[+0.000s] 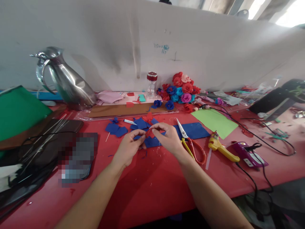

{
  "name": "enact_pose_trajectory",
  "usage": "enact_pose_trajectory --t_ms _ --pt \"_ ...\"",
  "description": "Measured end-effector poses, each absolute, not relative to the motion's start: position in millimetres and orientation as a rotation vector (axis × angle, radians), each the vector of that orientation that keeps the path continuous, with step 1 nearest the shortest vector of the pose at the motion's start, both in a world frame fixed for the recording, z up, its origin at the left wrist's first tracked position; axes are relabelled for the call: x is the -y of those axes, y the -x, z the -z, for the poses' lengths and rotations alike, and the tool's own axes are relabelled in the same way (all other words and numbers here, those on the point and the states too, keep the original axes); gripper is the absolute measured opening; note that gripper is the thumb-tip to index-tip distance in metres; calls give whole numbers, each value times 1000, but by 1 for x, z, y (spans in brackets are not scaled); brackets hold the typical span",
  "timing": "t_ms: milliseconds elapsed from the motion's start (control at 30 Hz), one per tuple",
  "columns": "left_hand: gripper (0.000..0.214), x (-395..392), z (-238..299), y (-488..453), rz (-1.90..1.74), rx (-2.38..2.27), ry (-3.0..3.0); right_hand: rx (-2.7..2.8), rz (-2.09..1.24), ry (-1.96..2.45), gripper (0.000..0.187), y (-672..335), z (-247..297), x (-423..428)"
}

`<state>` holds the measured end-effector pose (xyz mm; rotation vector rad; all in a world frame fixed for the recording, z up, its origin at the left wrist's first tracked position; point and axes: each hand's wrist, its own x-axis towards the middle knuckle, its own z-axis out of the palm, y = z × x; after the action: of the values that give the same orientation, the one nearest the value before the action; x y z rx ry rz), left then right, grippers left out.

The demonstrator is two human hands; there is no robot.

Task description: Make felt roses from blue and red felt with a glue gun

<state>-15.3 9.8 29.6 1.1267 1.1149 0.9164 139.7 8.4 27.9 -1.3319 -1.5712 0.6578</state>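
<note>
My left hand [130, 145] and my right hand [168, 137] meet over the red table [147, 184], fingers pinched together on a small red piece [149, 132] held between them. Just under and behind the hands lie several blue cut pieces [140, 124] and a larger blue sheet [194, 130]. Scissors [190, 143] with yellow and red handles lie right beside my right hand. A yellow glue gun [220, 147] lies further right.
A metal jug [64, 79] stands at the back left. A pile of red, blue and pink flowers [182, 90] sits by the wall, near a small jar [152, 84]. A green sheet [215, 122], a purple device [247, 154] with cables, and a dark bag [35, 156] lie around.
</note>
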Motion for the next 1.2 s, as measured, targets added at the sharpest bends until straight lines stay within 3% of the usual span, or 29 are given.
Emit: enact_pose_trajectory --t_ms 633,1200 --pt "14 -10 -28 15 -894 -1082 -1123 1587 -679 1330 15 -140 -28 -9" --pt "26 -10 -30 17 -869 -1049 -960 1591 -769 1343 16 -141 -30 -9"
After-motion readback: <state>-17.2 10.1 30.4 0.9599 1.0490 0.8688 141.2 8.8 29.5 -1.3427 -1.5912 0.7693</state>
